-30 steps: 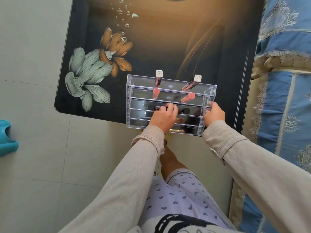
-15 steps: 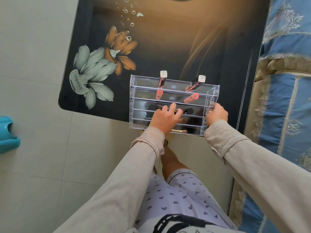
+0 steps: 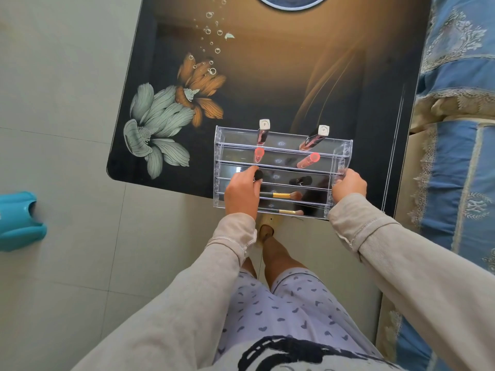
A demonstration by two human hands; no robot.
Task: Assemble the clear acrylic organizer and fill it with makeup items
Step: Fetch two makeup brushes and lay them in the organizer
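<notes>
Leftward went my left hand [image 3: 242, 192] along the organizer [image 3: 284, 145], grip pinched on a black-tipped brush [image 3: 258, 174]; right hand [image 3: 349, 183] clasped its right end. Trays ran along the worktop's [image 3: 267, 89] near edge.

A floor of large pale tiles [image 3: 67, 76] was seen across the left and lower middle of the frame, crossed by thin grout lines. The upper middle was filled by a glossy dark table top [image 3: 267, 84] — printed with a teal flower [image 3: 152, 129], an orange flower [image 3: 201, 89] and a trail of bubbles. Along the right edge, blue fabric with cream lace trim [image 3: 455, 76] was draped. A teal plastic object [image 3: 18, 220] was cut off at the left edge.
</notes>
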